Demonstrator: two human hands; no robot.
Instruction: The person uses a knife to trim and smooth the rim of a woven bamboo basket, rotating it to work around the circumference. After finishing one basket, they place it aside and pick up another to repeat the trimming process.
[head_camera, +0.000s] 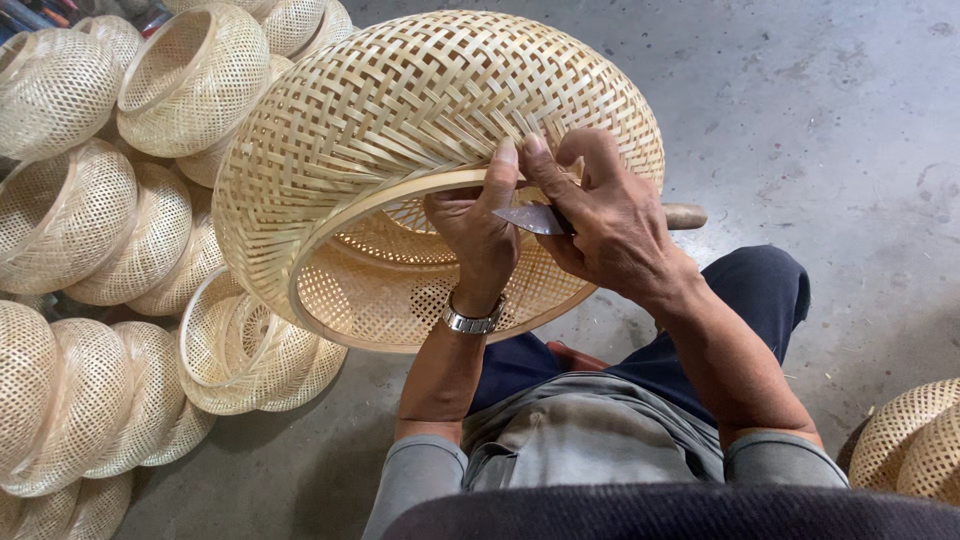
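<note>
In the head view, stacked woven bamboo baskets (110, 250) crowd the concrete floor (820, 110) from 8 to 11 o'clock. At centre, the left hand (478, 235) grips the rim of a large bamboo basket (400, 120); the right hand's (605, 215) fingers clasp a wooden-handled knife (545, 218) against that rim.

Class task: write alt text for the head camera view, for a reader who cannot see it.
A person's left hand grips the rim of a large woven bamboo basket held on its side, while the right hand presses a knife with a wooden handle against that rim. Stacks of similar baskets lie to the left on a grey concrete floor.
</note>
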